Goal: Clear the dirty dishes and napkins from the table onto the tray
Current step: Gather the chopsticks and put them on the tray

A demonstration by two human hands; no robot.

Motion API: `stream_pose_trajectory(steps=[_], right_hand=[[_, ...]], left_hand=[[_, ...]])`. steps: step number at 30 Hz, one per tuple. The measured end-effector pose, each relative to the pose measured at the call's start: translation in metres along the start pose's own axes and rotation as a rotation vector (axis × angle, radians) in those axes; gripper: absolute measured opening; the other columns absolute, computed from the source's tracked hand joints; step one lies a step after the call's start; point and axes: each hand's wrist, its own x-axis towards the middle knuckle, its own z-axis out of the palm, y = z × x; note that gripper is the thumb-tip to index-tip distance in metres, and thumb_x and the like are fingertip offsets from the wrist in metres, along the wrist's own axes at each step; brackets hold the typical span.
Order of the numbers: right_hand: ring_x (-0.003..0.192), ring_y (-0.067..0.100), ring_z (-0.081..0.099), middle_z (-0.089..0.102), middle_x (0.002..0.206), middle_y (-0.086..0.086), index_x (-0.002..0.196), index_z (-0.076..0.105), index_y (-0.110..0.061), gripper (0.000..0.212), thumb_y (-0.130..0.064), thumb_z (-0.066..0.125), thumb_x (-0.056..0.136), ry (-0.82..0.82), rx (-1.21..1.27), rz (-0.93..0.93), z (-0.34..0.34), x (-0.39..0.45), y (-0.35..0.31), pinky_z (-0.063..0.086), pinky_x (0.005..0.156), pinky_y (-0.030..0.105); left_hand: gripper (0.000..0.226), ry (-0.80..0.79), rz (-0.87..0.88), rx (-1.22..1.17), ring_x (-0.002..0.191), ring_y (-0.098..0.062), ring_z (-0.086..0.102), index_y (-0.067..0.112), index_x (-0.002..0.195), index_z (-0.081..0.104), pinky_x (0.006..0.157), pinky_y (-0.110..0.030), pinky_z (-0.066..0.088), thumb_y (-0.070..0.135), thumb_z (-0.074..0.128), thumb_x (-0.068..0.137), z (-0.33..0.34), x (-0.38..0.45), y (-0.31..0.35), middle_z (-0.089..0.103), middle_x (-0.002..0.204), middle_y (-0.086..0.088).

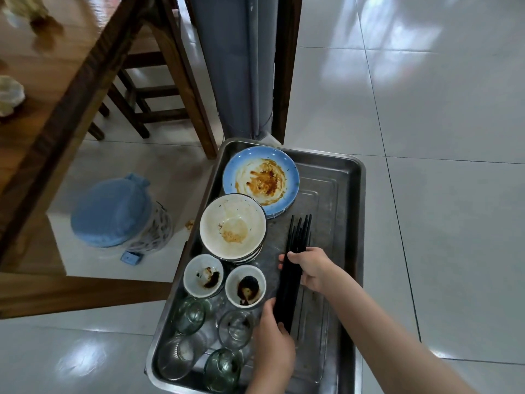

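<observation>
A steel tray (pixel 345 177) holds a stained blue plate (pixel 260 179), a stack of white bowls (pixel 233 226), two small sauce dishes (pixel 202 274) (pixel 245 285) and several glasses (pixel 189 315). A bundle of black chopsticks (pixel 297 245) lies lengthwise over the tray's middle. My right hand (pixel 311 268) grips the bundle around its middle. My left hand (pixel 274 336) holds its near end, fingers curled round it. On the wooden table (pixel 56 89) at the left lies a crumpled napkin (pixel 8 95), with blurred scraps at the far corner.
A blue-lidded pedal bin (pixel 113 211) stands on the tiled floor under the table's corner. Wooden stools (pixel 147 89) are tucked behind the table. A grey padded pillar (pixel 241 66) rises just beyond the tray. Open tiled floor spreads to the right.
</observation>
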Motion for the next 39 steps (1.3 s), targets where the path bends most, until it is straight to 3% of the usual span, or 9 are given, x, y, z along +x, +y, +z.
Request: stream_pose_trajectory(steps=[3,5,9,14,17,21,27,32,39], right_hand=[[0.082,0.028,0.066,0.069,0.096,0.015,0.130,0.035,0.003,0.044,0.001,0.054,0.091,0.005,0.024,0.017,-0.001,0.001,0.000,0.054,0.078,0.046],[0.081,0.027,0.065,0.067,0.099,0.018,0.117,0.037,-0.002,0.036,0.003,0.058,0.088,0.022,0.069,0.013,-0.001,0.002,0.001,0.054,0.075,0.044],[0.094,0.027,0.060,0.059,0.107,0.013,0.117,0.046,-0.004,0.046,-0.003,0.071,0.079,0.150,-0.025,-0.054,-0.002,0.006,0.004,0.052,0.086,0.045],[0.070,0.017,0.059,0.056,0.080,0.001,0.087,0.057,-0.014,0.024,-0.013,0.077,0.075,0.301,-0.189,-0.142,-0.002,0.005,0.003,0.057,0.070,0.033],[0.081,0.021,0.064,0.054,0.072,-0.001,0.087,0.063,-0.012,0.021,-0.015,0.078,0.073,0.374,-0.281,-0.175,-0.002,0.004,0.003,0.057,0.078,0.037],[0.070,0.022,0.065,0.063,0.073,0.007,0.071,0.063,-0.012,0.014,-0.010,0.077,0.073,0.401,-0.290,-0.141,-0.004,0.000,0.001,0.058,0.074,0.040],[0.071,0.027,0.068,0.067,0.085,0.014,0.079,0.067,-0.008,0.008,-0.004,0.072,0.076,0.406,-0.335,-0.072,-0.010,-0.006,0.000,0.059,0.066,0.039],[0.068,0.027,0.069,0.068,0.082,0.016,0.081,0.065,-0.006,0.005,-0.003,0.068,0.080,0.363,-0.366,-0.020,-0.013,-0.012,-0.004,0.059,0.063,0.037],[0.083,0.029,0.069,0.066,0.098,0.018,0.098,0.062,-0.003,0.021,0.000,0.069,0.079,0.244,-0.349,0.059,-0.013,-0.016,-0.007,0.058,0.063,0.033]], left_hand=[[0.055,0.030,0.015,0.051,0.109,-0.016,0.053,0.022,0.133,0.045,0.093,-0.028,0.045,-0.010,0.040,0.088,0.001,0.001,-0.001,0.058,0.118,0.000],[0.059,0.065,0.023,0.071,0.109,-0.018,0.053,0.022,0.134,0.044,0.093,-0.029,0.044,-0.012,0.039,0.086,0.003,0.001,-0.001,0.058,0.118,-0.002],[0.060,0.128,0.011,0.134,0.113,-0.019,0.051,0.022,0.137,0.041,0.092,-0.027,0.041,-0.011,0.041,0.087,0.008,0.002,-0.002,0.056,0.122,-0.003],[0.070,0.152,0.005,0.217,0.126,-0.018,0.042,0.022,0.144,0.030,0.099,-0.025,0.035,-0.012,0.048,0.085,0.012,-0.001,0.001,0.045,0.136,-0.002],[0.075,0.169,0.040,0.266,0.127,-0.015,0.040,0.023,0.145,0.025,0.098,-0.021,0.032,-0.011,0.051,0.084,0.012,-0.004,0.001,0.040,0.139,0.001],[0.077,0.176,0.057,0.280,0.127,-0.013,0.040,0.025,0.146,0.023,0.097,-0.019,0.032,-0.011,0.052,0.084,0.012,-0.007,0.001,0.037,0.140,0.002],[0.075,0.190,0.101,0.251,0.127,-0.011,0.041,0.023,0.145,0.028,0.096,-0.017,0.032,-0.016,0.045,0.084,0.011,-0.009,0.003,0.037,0.142,0.003],[0.072,0.181,0.133,0.220,0.133,-0.010,0.035,0.019,0.145,0.030,0.103,-0.018,0.031,-0.019,0.039,0.084,0.010,-0.007,0.002,0.032,0.148,0.004],[0.075,0.158,0.144,0.211,0.136,-0.011,0.031,0.020,0.146,0.029,0.107,-0.021,0.031,-0.021,0.037,0.083,0.010,-0.003,0.003,0.030,0.150,0.004]])
